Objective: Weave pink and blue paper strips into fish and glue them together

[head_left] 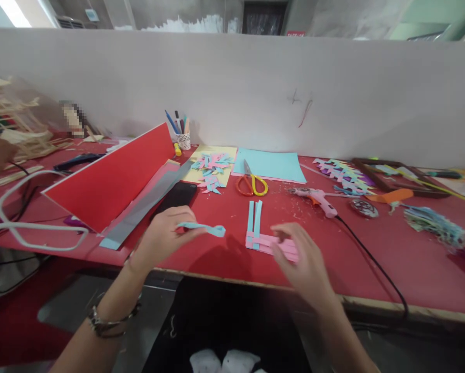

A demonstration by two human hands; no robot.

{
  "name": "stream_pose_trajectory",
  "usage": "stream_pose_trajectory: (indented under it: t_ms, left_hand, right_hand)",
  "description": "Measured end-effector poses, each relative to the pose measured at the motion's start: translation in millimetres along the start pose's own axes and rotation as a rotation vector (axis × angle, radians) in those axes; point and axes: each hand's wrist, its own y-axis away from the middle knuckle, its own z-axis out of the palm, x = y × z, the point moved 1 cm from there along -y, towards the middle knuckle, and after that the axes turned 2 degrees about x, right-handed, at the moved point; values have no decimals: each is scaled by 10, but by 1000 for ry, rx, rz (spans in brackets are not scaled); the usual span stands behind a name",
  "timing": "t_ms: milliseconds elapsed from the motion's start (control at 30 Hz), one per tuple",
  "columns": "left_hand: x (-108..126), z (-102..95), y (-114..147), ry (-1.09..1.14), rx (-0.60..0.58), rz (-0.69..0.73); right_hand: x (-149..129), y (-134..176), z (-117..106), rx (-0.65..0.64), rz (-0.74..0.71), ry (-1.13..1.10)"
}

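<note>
Folded blue strip: a narrow paper strip (217,230) above the table's near edge, left of the weave, its looped end pointing right.
Left hand: the left hand (166,230) is clamped on that strip, thumb against fingers.
Weave: two upright blue strips (258,220) cross the flat pink strips (269,245) at their left end, the blue tops sticking out well beyond the pink.
Done and left: by my reading, an early stage; just two crossings show, and the visible pink to their right has no blue across it. The far right part is hidden.
Right hand: the right hand (302,259) has thumb and fingertips apart, over the pink strips' right end; whether it touches them I cannot tell.
Behind the weave: scissors (251,177) with one red and one yellow handle, near a blue sheet (273,165); cut paper pieces (213,163) lie to the left.
Right side: a pink glue gun (318,199) on the red table (224,207).
Left side: a leaning red board (119,181) beside a dark phone (182,197).
</note>
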Motion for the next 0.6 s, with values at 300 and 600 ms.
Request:
stream_pose_trajectory:
  t_ms: [300, 600]
  left_hand:
    - [398, 314, -289, 285, -13, 48]
    - [529, 437, -541, 433, -187, -21]
  right_hand:
    - [-228, -260, 157, -226, 98, -443]
    - [9, -234, -28, -293, 199, -413]
